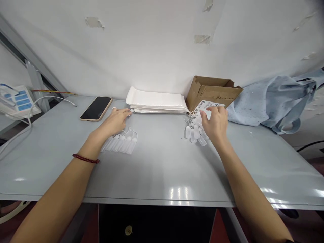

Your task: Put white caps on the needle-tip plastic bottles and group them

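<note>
One view, from the head, is before us. We find a row of clear pieces [121, 144] on the worktop [162, 168], just on the near side of the left hand [118, 118] and slightly to its right. The pieces lie side by side, their long axes running away from the person and leaning a little right, loops at the far ends. The left hand is clearly the nearer one to this row. We note a loose cluster of similar pieces [193, 132] just left of the right hand [215, 121], with mixed axes and strings at its far side. Between the hands, farther out, lies a stack of white pouches [158, 101], its long axis crosswise.

We record the left hand as open, fingers extended towards the stack's left end; contact is unclear. The right hand is partly curled; we cannot tell whether it pinches anything. The row's left end is partly hidden by the left forearm, and the right hand covers part of the cluster. The strings are too fine to trace.
</note>
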The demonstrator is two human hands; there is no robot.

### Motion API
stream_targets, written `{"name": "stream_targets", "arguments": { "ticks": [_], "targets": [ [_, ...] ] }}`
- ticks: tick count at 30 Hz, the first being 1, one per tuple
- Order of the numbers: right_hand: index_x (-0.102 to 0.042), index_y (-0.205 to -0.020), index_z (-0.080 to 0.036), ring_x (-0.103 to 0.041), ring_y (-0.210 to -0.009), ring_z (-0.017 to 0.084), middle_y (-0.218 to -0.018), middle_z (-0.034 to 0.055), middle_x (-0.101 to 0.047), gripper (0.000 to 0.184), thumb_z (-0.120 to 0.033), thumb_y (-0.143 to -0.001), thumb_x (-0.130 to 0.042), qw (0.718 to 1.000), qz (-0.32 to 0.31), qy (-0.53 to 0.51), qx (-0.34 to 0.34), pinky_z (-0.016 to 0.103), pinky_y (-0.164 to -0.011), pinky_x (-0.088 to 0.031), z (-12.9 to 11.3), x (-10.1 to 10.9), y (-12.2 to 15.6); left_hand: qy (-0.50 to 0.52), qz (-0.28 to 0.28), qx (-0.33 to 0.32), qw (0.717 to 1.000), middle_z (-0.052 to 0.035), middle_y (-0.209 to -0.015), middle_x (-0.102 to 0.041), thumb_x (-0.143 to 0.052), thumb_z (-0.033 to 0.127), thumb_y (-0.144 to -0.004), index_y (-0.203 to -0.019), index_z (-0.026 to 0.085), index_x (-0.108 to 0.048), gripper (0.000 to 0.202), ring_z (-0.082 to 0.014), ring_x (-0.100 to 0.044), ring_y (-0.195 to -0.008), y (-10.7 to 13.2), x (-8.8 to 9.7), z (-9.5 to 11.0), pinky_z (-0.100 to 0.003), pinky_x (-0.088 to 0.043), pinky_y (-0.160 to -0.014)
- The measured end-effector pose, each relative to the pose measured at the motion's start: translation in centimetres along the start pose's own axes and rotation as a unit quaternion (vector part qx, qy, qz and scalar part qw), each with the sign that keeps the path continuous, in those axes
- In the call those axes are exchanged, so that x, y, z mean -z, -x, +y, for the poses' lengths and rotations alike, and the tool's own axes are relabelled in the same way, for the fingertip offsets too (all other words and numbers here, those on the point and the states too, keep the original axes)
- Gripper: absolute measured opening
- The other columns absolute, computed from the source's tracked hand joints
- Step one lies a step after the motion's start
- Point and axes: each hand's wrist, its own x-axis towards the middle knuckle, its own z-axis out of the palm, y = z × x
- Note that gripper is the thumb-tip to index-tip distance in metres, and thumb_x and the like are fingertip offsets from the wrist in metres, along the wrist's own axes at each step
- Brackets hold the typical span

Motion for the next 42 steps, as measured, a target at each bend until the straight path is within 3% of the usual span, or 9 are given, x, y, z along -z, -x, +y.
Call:
{"name": "stream_targets", "arguments": {
  "ticks": [3,5,11,18,21,24,34,38,42],
  "targets": [
    [-0.058,-0.086,-0.018,-0.052,-0.091,0.026,-0.091,0.0120,-0.060,0.019,-0.032,-0.090,-0.046,0.993,0.048,-0.089,0.065,0.042,-0.082,-0.042,-2.3,0.4,0.7,-0.006,-0.024,-0.013,1.000,-0.0087,-0.137,-0.052,-0.037,0.002,-0.066,-0.120,0.013,-0.059,0.059,-0.0253,-0.048,-0.121,0.0,0.1,0.3,-0.037,-0.033,-0.103],
    [-0.057,-0.086,-0.019,-0.054,-0.088,0.024,-0.088,0.0103,-0.061,0.015,-0.027,-0.091,-0.046,0.980,0.032,-0.157,0.113,0.040,-0.082,-0.043,-4.5,0.5,2.0,-0.003,-0.039,-0.022,0.999,-0.0109,-0.135,-0.054,-0.037,0.001,-0.065,-0.120,0.011,-0.060,0.060,-0.0254,-0.050,-0.120,0.1,0.5,0.7,-0.037,-0.035,-0.103],
    [-0.056,-0.097,-0.015,-0.055,-0.092,0.023,-0.096,0.0132,-0.062,0.015,-0.026,-0.091,-0.048,0.920,-0.169,-0.274,0.225,0.037,-0.082,-0.046,-10.6,0.3,6.8,0.088,0.005,0.009,0.996,-0.0108,-0.115,-0.067,-0.038,0.011,-0.075,-0.104,0.015,-0.068,0.041,-0.0257,-0.060,-0.107,0.2,1.2,1.8,-0.035,-0.044,-0.094],
    [-0.051,-0.117,-0.010,-0.052,-0.102,0.026,-0.108,0.0154,-0.056,0.054,-0.049,-0.080,-0.062,0.868,-0.362,-0.291,0.172,0.042,-0.088,-0.046,-15.0,-0.5,7.8,0.078,-0.001,0.027,0.997,-0.0112,-0.090,-0.070,-0.040,0.013,-0.076,-0.092,0.013,-0.070,0.035,-0.0255,-0.063,-0.086,0.1,1.4,2.1,-0.034,-0.046,-0.078],
    [-0.049,-0.122,-0.008,-0.051,-0.103,0.027,-0.110,0.0158,-0.053,0.073,-0.057,-0.072,-0.066,0.858,-0.406,-0.272,0.158,0.043,-0.089,-0.045,-16.7,-0.8,7.7,0.085,-0.002,0.027,0.996,-0.0118,-0.089,-0.069,-0.041,0.014,-0.076,-0.091,0.012,-0.070,0.032,-0.0251,-0.063,-0.081,0.1,1.4,2.3,-0.034,-0.046,-0.075],
    [-0.050,-0.121,-0.006,-0.050,-0.103,0.029,-0.109,0.0157,-0.052,0.074,-0.058,-0.071,-0.067,0.855,-0.426,-0.245,0.166,0.044,-0.088,-0.045,-17.7,-0.8,7.7,0.091,-0.003,0.029,0.995,-0.0122,-0.089,-0.069,-0.043,0.015,-0.077,-0.092,0.011,-0.069,0.031,-0.0250,-0.062,-0.081,0.2,1.5,2.4,-0.034,-0.045,-0.076],
    [-0.048,-0.116,-0.010,-0.051,-0.099,0.025,-0.107,0.0132,-0.053,0.050,-0.034,-0.075,-0.061,0.864,-0.410,-0.267,0.122,0.041,-0.086,-0.045,-16.9,-0.4,7.6,0.113,-0.004,0.072,0.991,-0.0121,-0.082,-0.066,-0.048,0.013,-0.072,-0.088,0.010,-0.064,0.022,-0.0259,-0.062,-0.080,0.7,1.5,2.7,-0.033,-0.045,-0.070],
    [-0.035,-0.118,-0.017,-0.054,-0.080,0.018,-0.097,0.0065,-0.055,0.052,-0.023,-0.071,-0.056,0.851,-0.392,-0.348,0.030,0.034,-0.072,-0.046,-14.1,-0.2,6.8,0.133,0.013,0.088,0.987,-0.0107,-0.082,-0.066,-0.052,0.018,-0.069,-0.084,0.012,-0.061,0.018,-0.0256,-0.062,-0.080,1.1,2.1,3.1,-0.033,-0.046,-0.069],
    [-0.028,-0.110,-0.024,-0.054,-0.069,0.013,-0.092,0.0000,-0.056,0.053,-0.011,-0.062,-0.047,0.801,-0.386,-0.446,-0.099,0.028,-0.063,-0.043,-11.0,-0.2,6.1,0.233,0.023,0.086,0.968,-0.0048,-0.081,-0.065,-0.056,0.023,-0.070,-0.081,0.016,-0.059,0.014,-0.0198,-0.061,-0.079,1.6,3.0,4.8,-0.028,-0.047,-0.068]
  ]
}}
